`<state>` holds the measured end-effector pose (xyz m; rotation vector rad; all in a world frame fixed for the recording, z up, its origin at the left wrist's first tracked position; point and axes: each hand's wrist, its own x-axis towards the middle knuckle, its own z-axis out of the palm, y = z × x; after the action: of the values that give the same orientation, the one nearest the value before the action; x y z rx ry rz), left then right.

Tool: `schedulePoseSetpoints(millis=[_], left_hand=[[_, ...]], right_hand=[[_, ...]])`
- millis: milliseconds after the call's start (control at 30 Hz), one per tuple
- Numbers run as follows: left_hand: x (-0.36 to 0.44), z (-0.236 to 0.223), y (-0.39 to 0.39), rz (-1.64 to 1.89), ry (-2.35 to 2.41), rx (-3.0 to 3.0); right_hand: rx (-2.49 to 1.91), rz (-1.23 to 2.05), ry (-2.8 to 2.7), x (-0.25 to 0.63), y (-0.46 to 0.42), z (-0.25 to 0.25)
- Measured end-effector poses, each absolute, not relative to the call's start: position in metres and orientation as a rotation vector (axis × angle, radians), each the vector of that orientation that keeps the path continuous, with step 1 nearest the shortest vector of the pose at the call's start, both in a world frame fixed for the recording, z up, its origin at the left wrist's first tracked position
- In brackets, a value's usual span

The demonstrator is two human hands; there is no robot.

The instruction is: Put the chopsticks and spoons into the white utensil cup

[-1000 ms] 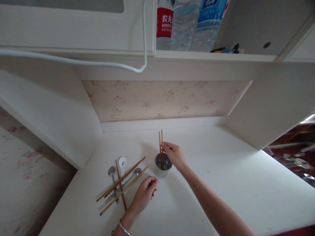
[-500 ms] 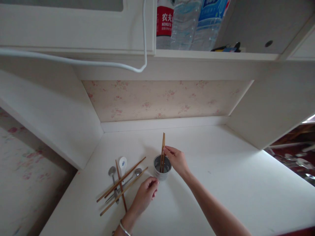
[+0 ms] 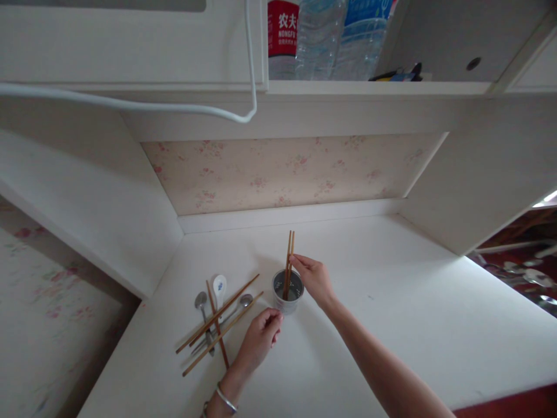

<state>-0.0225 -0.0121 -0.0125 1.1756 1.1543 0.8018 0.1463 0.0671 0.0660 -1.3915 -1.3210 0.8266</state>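
My right hand (image 3: 314,278) pinches a pair of wooden chopsticks (image 3: 288,255) that stand upright in a small metal holder cup (image 3: 287,292) on the white desk (image 3: 391,325). Just left of the cup, my left hand (image 3: 261,339) rests on the desk with its fingers curled, and nothing shows in them. A bracelet is on that wrist. To the left of my left hand lie three loose chopsticks (image 3: 217,322), crossed over one another, with two metal spoons (image 3: 201,302) and a white ceramic spoon (image 3: 219,285).
A floral back panel (image 3: 282,174) and white side walls enclose the desk nook. Above, a shelf holds water bottles (image 3: 322,35). A white cable (image 3: 130,104) hangs across the upper left. More metal cutlery shows at the far right edge (image 3: 522,278).
My right hand has tilted the two chopsticks slightly to the right in the cup and brought their tops together. The left hand stays curled beside the cup.
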Motion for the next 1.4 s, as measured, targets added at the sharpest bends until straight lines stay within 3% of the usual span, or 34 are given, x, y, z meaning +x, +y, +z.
schedulePoseSetpoints(millis=[533, 800, 1167, 1400], left_hand=[[-0.023, -0.001, -0.020, 0.779, 1.181, 1.175], [-0.088, 0.046, -0.017, 0.792, 1.633, 1.784], [-0.123, 0.033, 0.026, -0.071, 1.995, 2.291], [-0.120, 0.039, 0.044, -0.093, 1.925, 2.154]], right_hand=[[-1.370, 0.954, -1.194, 0.154, 0.059, 0.053], [-1.391, 0.969, -0.946, 0.176, 0.023, -0.002], [-1.443, 0.894, -1.076, 0.176, 0.006, -0.028], [-1.469, 0.893, -1.152, 0.178, 0.006, -0.033]])
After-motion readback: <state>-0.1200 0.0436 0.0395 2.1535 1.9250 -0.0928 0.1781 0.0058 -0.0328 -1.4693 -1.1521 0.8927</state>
